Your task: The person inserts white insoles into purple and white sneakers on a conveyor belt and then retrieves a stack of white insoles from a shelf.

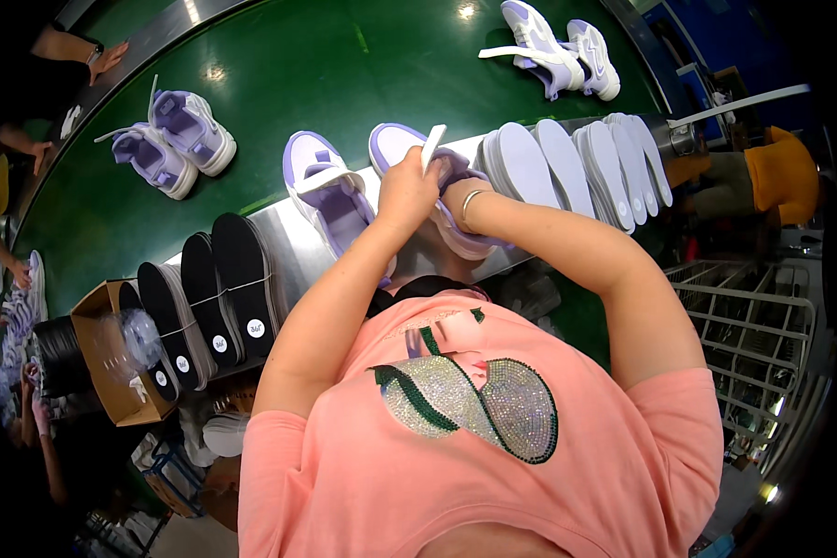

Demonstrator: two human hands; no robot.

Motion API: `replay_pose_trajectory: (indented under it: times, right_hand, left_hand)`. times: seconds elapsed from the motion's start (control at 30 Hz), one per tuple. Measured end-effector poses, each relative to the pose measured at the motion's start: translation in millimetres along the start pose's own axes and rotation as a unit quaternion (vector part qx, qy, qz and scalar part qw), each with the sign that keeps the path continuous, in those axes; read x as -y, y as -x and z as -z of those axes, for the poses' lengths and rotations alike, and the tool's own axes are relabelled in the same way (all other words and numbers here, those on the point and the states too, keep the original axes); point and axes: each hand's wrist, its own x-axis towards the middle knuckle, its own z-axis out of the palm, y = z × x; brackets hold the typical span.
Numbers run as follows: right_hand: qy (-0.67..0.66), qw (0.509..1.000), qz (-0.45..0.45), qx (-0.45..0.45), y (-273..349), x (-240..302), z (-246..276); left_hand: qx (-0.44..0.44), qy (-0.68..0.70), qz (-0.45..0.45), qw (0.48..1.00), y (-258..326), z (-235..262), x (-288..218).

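Two lilac-and-white sneakers lie on a metal shelf in front of me. My left hand is over the right-hand sneaker and pinches a thin white flat piece that sticks up above the fingers. My right hand, with a bracelet on its wrist, reaches into the opening of that same sneaker, and its fingers are mostly hidden inside and behind my left hand. The other sneaker lies untouched just to the left.
Black insoles stand in rows at the left and white insoles at the right. A cardboard box sits lower left. Two more sneaker pairs lie on the green belt. Another person's hand rests far left. A wire rack stands at the right.
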Motion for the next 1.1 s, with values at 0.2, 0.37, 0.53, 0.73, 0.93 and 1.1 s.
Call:
replay_pose_trajectory:
  times: [0.2, 0.37, 0.53, 0.73, 0.93, 1.1]
  right_hand:
    - [0.047, 0.992, 0.08, 0.088, 27.7, -0.1, 23.5]
    - [-0.006, 0.99, 0.073, 0.117, 56.4, -7.8, 3.4]
    - [-0.071, 0.992, 0.077, 0.074, 56.4, -11.6, -15.0]
    - [0.011, 0.944, 0.098, -0.316, 77.2, -2.6, 25.9]
    - [-0.06, 0.868, 0.105, -0.481, 47.7, -9.3, 20.6]
    - [0.032, 0.861, 0.171, -0.477, 36.7, -20.4, 18.7]
  left_hand:
    - [0.003, -0.034, 0.026, 0.999, 0.7, 1.6, -6.5]
    - [0.006, 0.01, 0.025, 1.0, 2.9, 3.3, -6.0]
    - [0.061, 0.203, 0.13, 0.969, -5.4, -9.2, 11.3]
    - [0.065, 0.291, 0.196, 0.934, -7.5, -7.5, 9.6]
    - [0.06, 0.318, 0.233, 0.917, -6.0, 1.0, -4.4]
    - [0.066, 0.317, 0.244, 0.914, -10.3, -4.4, 11.3]
